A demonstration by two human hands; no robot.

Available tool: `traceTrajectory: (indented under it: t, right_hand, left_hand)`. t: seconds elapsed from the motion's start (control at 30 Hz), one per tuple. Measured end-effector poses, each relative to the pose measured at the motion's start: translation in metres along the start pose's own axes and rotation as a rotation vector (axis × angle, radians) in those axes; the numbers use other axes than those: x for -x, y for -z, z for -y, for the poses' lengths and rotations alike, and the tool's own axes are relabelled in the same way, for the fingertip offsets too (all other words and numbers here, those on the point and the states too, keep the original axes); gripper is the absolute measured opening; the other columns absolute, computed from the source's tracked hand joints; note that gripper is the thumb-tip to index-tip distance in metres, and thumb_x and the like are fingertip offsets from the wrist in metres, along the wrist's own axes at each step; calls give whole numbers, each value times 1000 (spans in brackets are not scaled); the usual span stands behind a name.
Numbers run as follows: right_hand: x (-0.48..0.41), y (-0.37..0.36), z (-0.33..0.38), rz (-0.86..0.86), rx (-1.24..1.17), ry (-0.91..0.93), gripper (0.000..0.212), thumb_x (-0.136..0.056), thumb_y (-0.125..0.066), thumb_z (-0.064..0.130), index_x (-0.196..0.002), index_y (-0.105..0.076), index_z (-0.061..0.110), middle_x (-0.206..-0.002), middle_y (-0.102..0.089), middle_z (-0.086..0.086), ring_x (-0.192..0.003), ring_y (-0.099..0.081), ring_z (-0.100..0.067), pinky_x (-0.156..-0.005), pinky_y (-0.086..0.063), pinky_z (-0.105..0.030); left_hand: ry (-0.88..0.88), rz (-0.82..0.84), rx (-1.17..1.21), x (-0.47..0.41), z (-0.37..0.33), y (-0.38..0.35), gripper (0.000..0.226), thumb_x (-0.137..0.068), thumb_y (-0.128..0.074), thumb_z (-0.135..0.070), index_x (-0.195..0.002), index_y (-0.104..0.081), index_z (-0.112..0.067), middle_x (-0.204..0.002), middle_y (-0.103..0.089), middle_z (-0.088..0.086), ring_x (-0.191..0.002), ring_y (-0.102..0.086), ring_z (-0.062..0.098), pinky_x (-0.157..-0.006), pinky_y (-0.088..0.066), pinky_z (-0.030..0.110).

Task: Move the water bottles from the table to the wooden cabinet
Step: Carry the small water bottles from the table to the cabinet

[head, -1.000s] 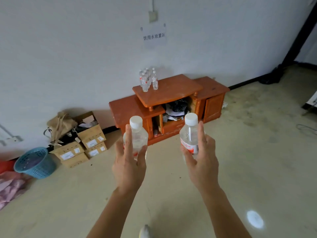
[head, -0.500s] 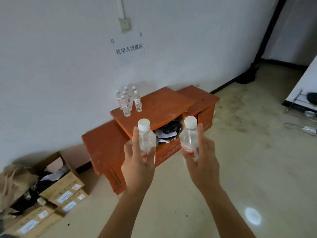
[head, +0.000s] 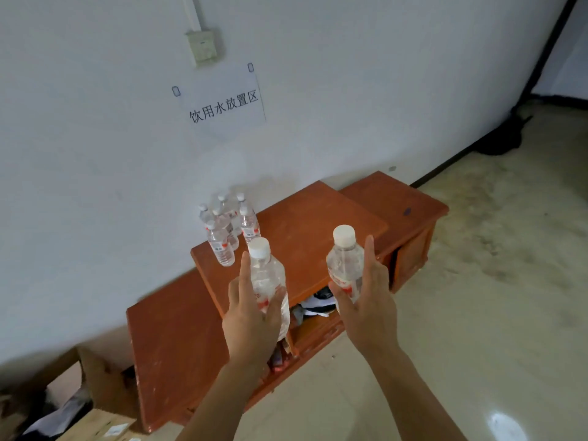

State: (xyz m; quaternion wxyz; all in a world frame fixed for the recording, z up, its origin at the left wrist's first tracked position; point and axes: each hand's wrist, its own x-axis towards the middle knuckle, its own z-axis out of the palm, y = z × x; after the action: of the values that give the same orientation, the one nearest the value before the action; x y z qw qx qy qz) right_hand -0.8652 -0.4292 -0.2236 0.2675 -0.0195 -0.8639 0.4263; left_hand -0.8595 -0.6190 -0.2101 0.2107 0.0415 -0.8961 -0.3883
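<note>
At the left, a cluster of small clear plastic water bottles with white caps [head: 222,240] stands upright on the back left corner of the orange-brown wooden cabinet [head: 318,224], close against the white wall [head: 95,154]. Just this side of them, our left hand [head: 251,319] is wrapped round the lower body of a clear white-capped bottle [head: 265,275], thumb and fingers closed on it, cap up and long axis near vertical. Beside it, apart and at about the same height, our right hand [head: 370,310] grips a second clear white-capped bottle [head: 345,262] the same way, also upright. Both carried bottles hang above the front edge of the cabinet's raised top, not touching it. What the next move turns on, we judge, is that the standing group lies ahead and to the left. The left hand is nearer to it, while bare wood lies straight ahead of the right hand. Each bottle should go forward and down, base first, with the left one kept off the group's front bottle, which could tip if nudged.
</note>
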Motion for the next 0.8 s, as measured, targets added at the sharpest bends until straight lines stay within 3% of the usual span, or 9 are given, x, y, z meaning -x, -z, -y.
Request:
traceTrajectory:
  t: [0.13,0.3,0.43,0.57,0.67,0.73,0.8]
  right_hand:
    - [-87,-45,-17,47,-23,2,97,-93,-70,36,-157,2,46,-148,-41,-4,-124,-41,-6,-88,-45,-23]
    - [-180,-105,-53,152,6,41,94,-92,-72,36,-160,-7,34,-143,-46,-5,-116,-45,-4,-79,-34,-3]
    - [-245,-161,-101,211,51,2,98,-88,-76,34,-159,-9,34,-138,-49,-5,-111,-50,-7,-80,-44,-9]
    - [-308,-209,-137,292,118,-50,101,-85,-80,34,-160,-13,30,-139,-48,-7,-109,-46,-6,-76,-31,-2]
    - [-352,-238,-154,372,134,-67,100,-83,-81,38,-159,-17,26,-140,-50,-7,-105,-47,-5,-71,-30,-1]
    - [-372,-256,-164,405,96,-114,101,-81,-83,37,-159,-21,21,-138,-52,-4,-99,-52,3,-65,-36,0]
    - [-389,-278,-181,421,14,-151,104,-79,-86,34,-159,-23,17,-134,-53,-3,-105,-51,18,-71,-38,6]
  left_hand:
    - [65,-28,-19,-74,3,-30,83,-89,-70,-49,-153,-17,-45,-152,-45,0,-106,-68,27,-76,-58,39]
    - [162,-23,-8,-172,29,-90,88,-86,-75,-48,-151,-14,-48,-157,-42,-1,-120,-62,31,-89,-58,52]
    - [279,-20,76,-244,62,-153,94,-79,-83,-40,-154,-25,-37,-152,-49,-1,-132,-53,29,-102,-49,51]
    - [370,13,132,-307,90,-206,93,-76,-86,-39,-151,-31,-37,-146,-54,-3,-126,-58,27,-99,-52,56]
    - [417,34,131,-348,100,-237,89,-75,-86,-39,-145,-32,-44,-141,-56,-6,-122,-59,27,-97,-53,56]
    - [469,27,135,-369,105,-253,89,-75,-87,-36,-145,-33,-43,-144,-54,-7,-128,-55,25,-102,-50,55]
    - [505,6,150,-387,112,-270,88,-75,-87,-33,-147,-36,-38,-144,-53,-8,-131,-52,22,-104,-49,53]
